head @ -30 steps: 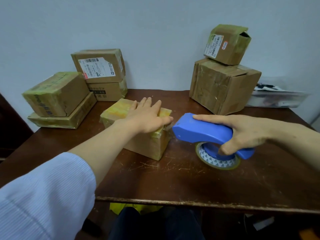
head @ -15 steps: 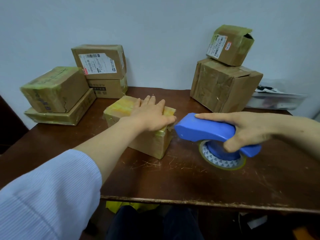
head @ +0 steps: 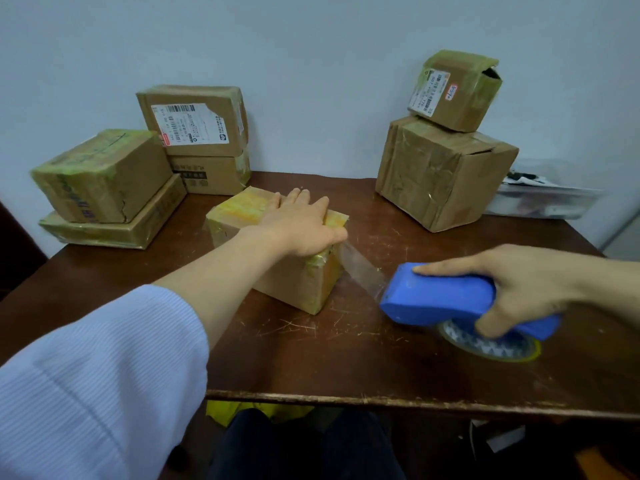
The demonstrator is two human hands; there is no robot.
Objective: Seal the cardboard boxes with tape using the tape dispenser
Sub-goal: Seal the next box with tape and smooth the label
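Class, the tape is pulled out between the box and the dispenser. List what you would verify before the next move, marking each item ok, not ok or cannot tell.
1. Left hand presses flat on the small box: ok.
2. Tape strip joined to the box's near corner: ok.
3. Strip flat, no twist: ok.
4. Right hand grips the tape dispenser: ok.
5. Dispenser's cutter blade ready: cannot tell.
6. Top seam under the hand covered: cannot tell.

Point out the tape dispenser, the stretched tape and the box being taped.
tape dispenser (head: pixel 440 299): head view, blue handle body.
stretched tape (head: pixel 363 268): head view, middle of strip.
box being taped (head: pixel 298 287): head view, near side face.
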